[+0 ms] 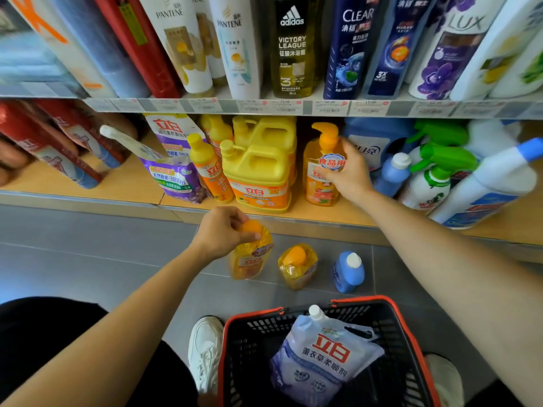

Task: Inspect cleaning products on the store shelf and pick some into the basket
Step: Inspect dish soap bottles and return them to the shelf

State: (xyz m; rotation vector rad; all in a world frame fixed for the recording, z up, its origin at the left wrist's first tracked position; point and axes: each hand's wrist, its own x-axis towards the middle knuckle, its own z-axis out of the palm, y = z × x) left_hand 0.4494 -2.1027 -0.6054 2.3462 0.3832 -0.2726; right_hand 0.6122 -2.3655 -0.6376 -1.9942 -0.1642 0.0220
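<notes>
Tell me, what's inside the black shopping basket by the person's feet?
One blue-and-white fabric softener pouch with a white cap lies in the shopping basket. Anything beneath the pouch is hidden.

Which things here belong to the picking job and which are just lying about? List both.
In the job: left hand gripping floor pump bottle; right hand gripping shelf pump bottle; basket holding refill pouch.
Just about: Pantene bottle, adidas bottle, white shoe.

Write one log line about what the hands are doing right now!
left hand: grips yellow bottle by its orange cap | right hand: grips shelf pump bottle | basket: holds one pouch
</notes>
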